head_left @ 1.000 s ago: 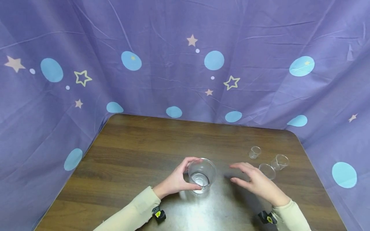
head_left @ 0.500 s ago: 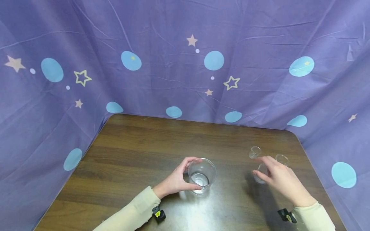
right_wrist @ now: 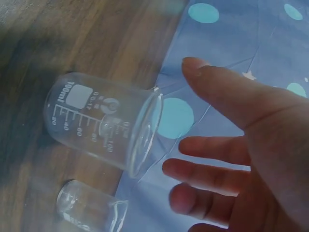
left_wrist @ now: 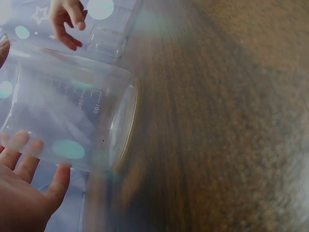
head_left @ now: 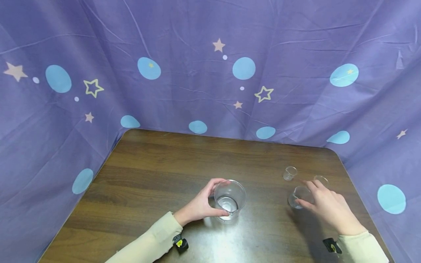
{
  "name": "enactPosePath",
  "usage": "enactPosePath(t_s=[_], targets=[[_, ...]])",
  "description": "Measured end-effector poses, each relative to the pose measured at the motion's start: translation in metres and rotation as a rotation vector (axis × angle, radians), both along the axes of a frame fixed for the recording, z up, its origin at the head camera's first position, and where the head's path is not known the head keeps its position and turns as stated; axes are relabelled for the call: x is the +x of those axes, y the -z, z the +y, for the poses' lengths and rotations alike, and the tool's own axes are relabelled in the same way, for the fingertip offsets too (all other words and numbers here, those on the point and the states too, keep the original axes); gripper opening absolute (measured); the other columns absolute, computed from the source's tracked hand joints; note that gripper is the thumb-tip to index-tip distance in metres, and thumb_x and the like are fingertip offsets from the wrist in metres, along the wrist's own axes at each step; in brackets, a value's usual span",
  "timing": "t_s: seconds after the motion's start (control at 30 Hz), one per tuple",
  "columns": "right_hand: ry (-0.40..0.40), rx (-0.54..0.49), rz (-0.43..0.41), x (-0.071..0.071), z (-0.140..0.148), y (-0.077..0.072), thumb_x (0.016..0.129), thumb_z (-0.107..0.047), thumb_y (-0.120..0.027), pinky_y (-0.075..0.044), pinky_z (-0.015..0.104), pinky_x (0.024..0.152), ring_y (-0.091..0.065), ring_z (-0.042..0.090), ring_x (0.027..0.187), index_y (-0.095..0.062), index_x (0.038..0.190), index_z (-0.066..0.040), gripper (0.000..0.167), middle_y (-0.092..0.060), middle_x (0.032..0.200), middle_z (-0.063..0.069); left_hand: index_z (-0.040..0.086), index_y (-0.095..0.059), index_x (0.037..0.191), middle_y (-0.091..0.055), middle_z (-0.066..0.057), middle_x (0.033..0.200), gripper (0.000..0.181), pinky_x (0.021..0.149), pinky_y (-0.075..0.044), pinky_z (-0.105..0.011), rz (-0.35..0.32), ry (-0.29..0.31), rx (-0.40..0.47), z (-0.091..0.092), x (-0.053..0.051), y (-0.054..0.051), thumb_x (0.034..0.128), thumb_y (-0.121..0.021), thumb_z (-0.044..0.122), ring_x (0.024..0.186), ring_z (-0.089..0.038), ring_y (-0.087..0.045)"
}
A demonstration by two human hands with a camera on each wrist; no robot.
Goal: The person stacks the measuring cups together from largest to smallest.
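The left hand (head_left: 202,204) holds a large clear beaker (head_left: 230,199) upright on the table, thumb and fingers round its sides; the left wrist view shows the beaker's (left_wrist: 72,106) scale marks. On the right, the right hand (head_left: 332,208) hovers by a medium beaker (head_left: 298,198). In the right wrist view this 100ml beaker (right_wrist: 101,121) stands apart from the right hand (right_wrist: 241,154), whose thumb and fingers are spread with nothing between them. A small beaker (head_left: 289,174) stands behind it, and another beaker (head_left: 320,179) is partly hidden behind the right hand.
The brown wooden table (head_left: 158,164) has a purple curtain (head_left: 184,73) with blue dots and stars along its back and sides. Black wrist cameras hang below both sleeves.
The right hand has moved right, from between the large beaker and the others to the right side of the medium beaker. Its fingers have come off that beaker's rim area. The left hand stays put.
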State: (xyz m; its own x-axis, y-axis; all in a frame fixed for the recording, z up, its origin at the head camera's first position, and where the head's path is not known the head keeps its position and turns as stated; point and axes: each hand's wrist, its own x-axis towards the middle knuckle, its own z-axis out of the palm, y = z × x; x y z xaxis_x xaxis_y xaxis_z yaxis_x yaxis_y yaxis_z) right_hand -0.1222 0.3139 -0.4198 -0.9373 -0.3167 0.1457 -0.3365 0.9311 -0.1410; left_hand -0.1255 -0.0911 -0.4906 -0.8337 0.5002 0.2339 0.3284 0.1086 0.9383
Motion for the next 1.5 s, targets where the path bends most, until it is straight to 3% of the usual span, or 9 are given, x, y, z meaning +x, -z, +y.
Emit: enactPosePath(t_s=[0.17, 0.53, 0.77, 1.0, 1.33, 1.5], targets=[[0.021, 0.019, -0.063, -0.003, 0.004, 0.005, 0.084, -0.042, -0.085, -0.056, 0.058, 0.057, -0.071, 0.045, 0.084, -0.062, 0.128, 0.002, 0.066, -0.066, 0.119, 0.024, 0.012, -0.043, 0.148, -0.054, -0.007, 0.154, 0.091, 0.117, -0.042, -0.047, -0.012, 0.0, 0.003, -0.001, 0.0, 0.003, 0.0732, -0.094, 0.01, 0.136, -0.029, -0.053], [-0.006, 0.014, -0.07, -0.009, 0.012, 0.018, 0.083, -0.036, -0.086, -0.056, 0.06, 0.058, -0.071, 0.045, 0.082, -0.059, 0.129, 0.001, 0.065, -0.068, 0.114, 0.025, 0.01, -0.042, 0.149, -0.054, -0.009, 0.154, 0.091, 0.117, -0.04, -0.053, -0.007, 0.009, 0.012, -0.001, -0.002, 0.004, 0.0742, -0.094, 0.011, 0.137, -0.033, -0.052], [-0.01, -0.001, -0.106, -0.01, 0.011, 0.016, 0.083, -0.035, -0.086, -0.056, 0.059, 0.057, -0.07, 0.047, 0.084, -0.059, 0.128, 0.003, 0.065, -0.065, 0.115, 0.025, 0.01, -0.042, 0.149, -0.053, -0.005, 0.155, 0.091, 0.117, -0.039, -0.054, -0.021, 0.007, -0.006, -0.002, -0.001, 0.004, 0.0745, -0.094, 0.012, 0.138, -0.03, -0.052], [-0.024, -0.01, -0.11, -0.012, 0.011, 0.017, 0.082, -0.03, -0.087, -0.056, 0.061, 0.06, -0.07, 0.048, 0.085, -0.053, 0.137, 0.002, 0.072, -0.064, 0.121, 0.028, 0.012, -0.042, 0.149, -0.053, -0.005, 0.155, 0.091, 0.118, -0.039, -0.05, -0.024, 0.004, -0.019, -0.003, -0.001, 0.004, 0.0748, -0.094, 0.013, 0.138, -0.027, -0.052], [-0.036, -0.019, -0.111, 0.001, 0.005, 0.012, 0.081, -0.031, -0.088, -0.058, 0.06, 0.062, -0.072, 0.045, 0.082, -0.048, 0.146, -0.002, 0.082, -0.063, 0.13, 0.032, 0.009, -0.041, 0.149, -0.053, -0.008, 0.155, 0.091, 0.118, -0.039, -0.055, -0.017, 0.021, -0.014, -0.005, 0.002, 0.006, 0.0746, -0.094, 0.012, 0.138, -0.032, -0.051], [-0.046, -0.01, -0.104, 0.005, 0.0, 0.008, 0.08, -0.03, -0.088, -0.058, 0.058, 0.061, -0.072, 0.043, 0.08, -0.048, 0.145, -0.003, 0.081, -0.065, 0.128, 0.03, 0.01, -0.042, 0.149, -0.053, -0.007, 0.155, 0.091, 0.118, -0.04, -0.047, -0.008, 0.021, -0.015, -0.007, 0.003, 0.006, 0.0745, -0.094, 0.011, 0.138, -0.028, -0.052]])
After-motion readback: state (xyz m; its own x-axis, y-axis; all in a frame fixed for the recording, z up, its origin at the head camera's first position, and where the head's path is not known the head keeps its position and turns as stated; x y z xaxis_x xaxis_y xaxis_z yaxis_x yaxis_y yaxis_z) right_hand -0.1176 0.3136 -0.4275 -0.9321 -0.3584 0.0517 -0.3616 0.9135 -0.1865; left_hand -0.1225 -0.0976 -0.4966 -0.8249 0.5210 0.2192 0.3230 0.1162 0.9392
